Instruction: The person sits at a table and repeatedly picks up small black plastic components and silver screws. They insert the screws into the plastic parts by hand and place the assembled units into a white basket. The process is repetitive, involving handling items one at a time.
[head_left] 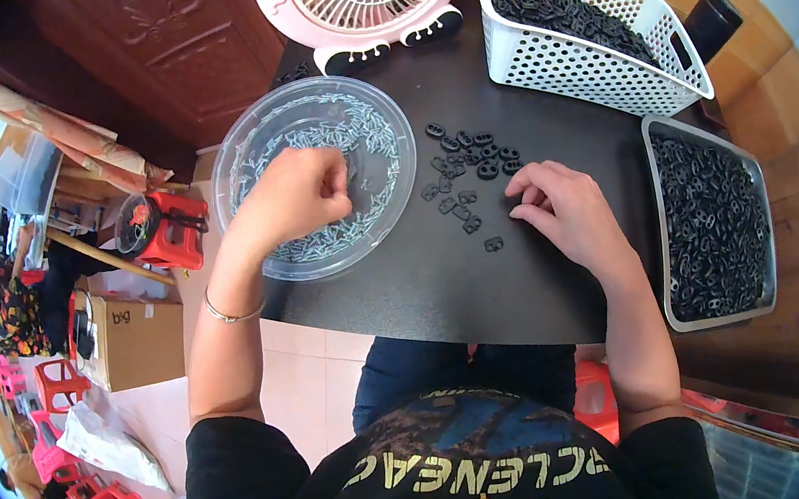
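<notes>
My left hand (pixel 303 193) is closed, its fingers curled in, above a clear round plastic tub (pixel 405 163). Whatever the fingers may hold is hidden. Many short silvery metal pieces (pixel 369 132) lie spread over the bottom of the tub, too small to tell whether pins or springs. At the right, my right hand (pixel 566 207) rests low over the dark table, thumb and half-bent fingers apart with nothing visible between them. Beside its fingertips lies a loose group of small black plastic pieces (pixel 486 152), thick oval ones with two holes behind thinner flat ones (pixel 460 209).
A white perforated basket (pixel 586 53) of black parts stands at the back right. Nearer, a grey tray (pixel 663 245) holds many small black pieces. A pink fan (pixel 367 1) stands behind the tub. Red stools (pixel 177 228) and a cardboard box (pixel 139 339) are on the left.
</notes>
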The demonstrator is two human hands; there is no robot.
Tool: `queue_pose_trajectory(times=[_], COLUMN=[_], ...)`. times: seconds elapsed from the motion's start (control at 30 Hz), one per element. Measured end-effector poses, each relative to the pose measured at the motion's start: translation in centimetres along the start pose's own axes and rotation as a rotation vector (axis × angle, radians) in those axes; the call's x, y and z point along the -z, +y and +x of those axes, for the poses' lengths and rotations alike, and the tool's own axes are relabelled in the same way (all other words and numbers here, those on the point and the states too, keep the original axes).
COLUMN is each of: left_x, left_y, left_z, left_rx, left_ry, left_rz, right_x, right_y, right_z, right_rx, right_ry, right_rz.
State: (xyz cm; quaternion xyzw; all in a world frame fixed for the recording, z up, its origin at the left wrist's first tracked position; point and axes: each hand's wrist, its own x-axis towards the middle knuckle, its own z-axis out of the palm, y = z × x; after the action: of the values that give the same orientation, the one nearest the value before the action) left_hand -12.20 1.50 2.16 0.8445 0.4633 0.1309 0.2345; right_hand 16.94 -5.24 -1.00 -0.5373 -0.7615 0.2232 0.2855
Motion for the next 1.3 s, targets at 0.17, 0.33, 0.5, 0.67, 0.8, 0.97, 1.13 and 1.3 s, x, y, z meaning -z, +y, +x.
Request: queue_pose_trajectory(times=[0.17,0.33,0.5,0.67,0.8,0.97,1.13,1.3], left_x=[0.9,-0.7,-5.0,-7.8,-8.5,-8.8,-8.9,-8.9], left_y=[0.9,3.8,7.4,7.5,7.5,7.5,7.4,7.5], left_z=[0.2,1.9,3.9,5.5,5.3,5.1,5.2,5.2], left_rx=[0.029,-0.042,-0.015,0.039,0.061,0.076,0.060,0.054], left_ry=[0.161,0.126,-0.058,-0.067,-0.038,-0.029,-0.028,-0.016], left_rz=[-0.264,-0.891,-1.275,-1.436,-1.498,-1.553,-1.571,-1.553], right_x=[-0.4,-0.6,-0.2,-0.3,-0.8,-0.9,-0.9,-1.1], right_y=[-0.1,1.1,0.4,0.0,0.0,-0.4,-0.5,-0.3], right_z=[0.3,0.7,0.8,0.7,0.6,0.4,0.4,0.4], right_rx=[-0.081,-0.174,-0.176,-0.158,-0.116,-0.117,-0.108,-0.099], right_ry=[0.099,0.177,0.249,0.363,0.358,0.346,0.333,0.349], right_rz=[0.218,0.677,0.925,0.934,0.908,0.826,0.788,0.782])
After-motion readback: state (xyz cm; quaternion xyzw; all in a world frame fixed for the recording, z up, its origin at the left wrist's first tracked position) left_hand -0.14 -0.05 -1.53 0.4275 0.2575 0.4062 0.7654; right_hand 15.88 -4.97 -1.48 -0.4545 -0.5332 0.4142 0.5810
